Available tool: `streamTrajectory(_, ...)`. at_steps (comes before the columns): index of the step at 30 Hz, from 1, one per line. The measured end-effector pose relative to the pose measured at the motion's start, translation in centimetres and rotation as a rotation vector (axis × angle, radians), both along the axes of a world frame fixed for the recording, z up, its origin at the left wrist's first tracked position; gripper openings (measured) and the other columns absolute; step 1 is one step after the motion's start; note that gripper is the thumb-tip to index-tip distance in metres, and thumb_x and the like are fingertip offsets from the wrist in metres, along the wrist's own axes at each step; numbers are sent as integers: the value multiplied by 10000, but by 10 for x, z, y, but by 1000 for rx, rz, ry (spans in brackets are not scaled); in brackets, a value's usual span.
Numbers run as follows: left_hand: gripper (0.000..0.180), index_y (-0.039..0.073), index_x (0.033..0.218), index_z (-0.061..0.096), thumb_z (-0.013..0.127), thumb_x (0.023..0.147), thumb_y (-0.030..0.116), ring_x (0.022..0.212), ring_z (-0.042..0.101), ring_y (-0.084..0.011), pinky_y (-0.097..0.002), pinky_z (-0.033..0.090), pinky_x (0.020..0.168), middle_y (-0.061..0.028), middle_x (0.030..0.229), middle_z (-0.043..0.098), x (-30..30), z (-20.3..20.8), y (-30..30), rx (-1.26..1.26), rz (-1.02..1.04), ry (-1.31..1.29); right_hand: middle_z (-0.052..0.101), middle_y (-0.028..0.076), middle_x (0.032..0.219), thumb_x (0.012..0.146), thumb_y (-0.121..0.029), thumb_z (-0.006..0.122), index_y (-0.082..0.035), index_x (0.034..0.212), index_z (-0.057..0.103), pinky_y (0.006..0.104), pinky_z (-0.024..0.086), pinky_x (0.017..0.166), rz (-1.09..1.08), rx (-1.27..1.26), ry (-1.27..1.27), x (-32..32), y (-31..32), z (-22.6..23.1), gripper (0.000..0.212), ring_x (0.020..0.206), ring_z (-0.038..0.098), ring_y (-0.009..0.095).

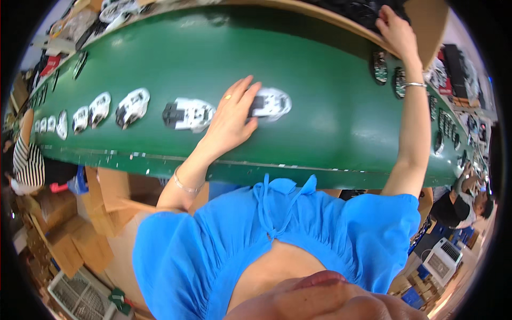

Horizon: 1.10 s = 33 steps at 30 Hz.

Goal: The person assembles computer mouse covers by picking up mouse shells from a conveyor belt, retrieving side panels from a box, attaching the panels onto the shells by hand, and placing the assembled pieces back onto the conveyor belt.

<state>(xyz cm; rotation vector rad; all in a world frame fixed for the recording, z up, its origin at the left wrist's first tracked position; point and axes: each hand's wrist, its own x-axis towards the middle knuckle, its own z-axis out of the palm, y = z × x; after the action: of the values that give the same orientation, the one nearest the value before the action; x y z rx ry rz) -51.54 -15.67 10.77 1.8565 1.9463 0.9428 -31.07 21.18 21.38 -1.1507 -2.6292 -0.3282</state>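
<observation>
My left hand [230, 118] lies over the green belt, fingers stretched out. Its fingertips overlap the left edge of a white-and-black plastic shell [274, 104]; whether they press on it I cannot tell. Just left of that hand is another white-and-black shell [189, 114], partly covered by the wrist side. My right arm stretches to the far right, where my right hand [397, 31] reaches over the rim of a cardboard box [432, 26]. Dark parts [357, 12] lie in the box. The right fingers are curled together among them, and what they hold is hidden.
More white shells [132, 108] stand in a row to the left on the green belt [320, 69]. Dark patterned shells [380, 68] line the right side. Co-workers sit at the far left [28, 160] and far right [464, 200]. Cardboard boxes [109, 197] stand below the belt's near edge.
</observation>
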Motion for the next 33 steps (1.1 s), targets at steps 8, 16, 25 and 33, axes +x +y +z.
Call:
streamTrajectory(8, 648, 44, 1285, 423, 637, 675, 3, 1259, 351, -342, -407, 302, 1041, -177, 1356, 375, -1, 10, -11, -75, 34, 39, 641, 94, 785, 876, -150, 487, -71, 891, 488, 185, 444, 609, 49, -846, 1061, 25, -32, 10, 80, 654, 602, 120)
streamTrajectory(16, 626, 18, 1220, 456, 719, 654, 63, 1225, 387, -346, -412, 329, 1020, -178, 1317, 417, 2, 18, 7, -94, 33, 95, 619, 238, 1001, 861, -172, 387, 17, 1035, 470, 377, 501, 816, 271, -1354, 1389, 39, -88, 7, 270, 852, 636, 272)
streamTrajectory(25, 550, -8, 1125, 505, 751, 647, 108, 1054, 550, -307, -352, 446, 897, -164, 1150, 559, 3, 19, 13, 32, 18, -44, 600, 142, 870, 862, -184, 444, 5, 1033, 463, 320, 521, 729, 304, -1572, 1468, 41, -139, -4, 256, 693, 555, 145)
streamTrajectory(33, 553, 2, 1137, 487, 751, 668, 130, 1003, 563, -219, -318, 438, 884, -137, 1095, 565, -1, 24, 0, -84, 101, -453, 486, 21, 829, 724, 6, 650, -16, 1091, 505, 198, 380, 540, 313, -1341, 1208, 0, -169, 15, 395, 627, 444, 69)
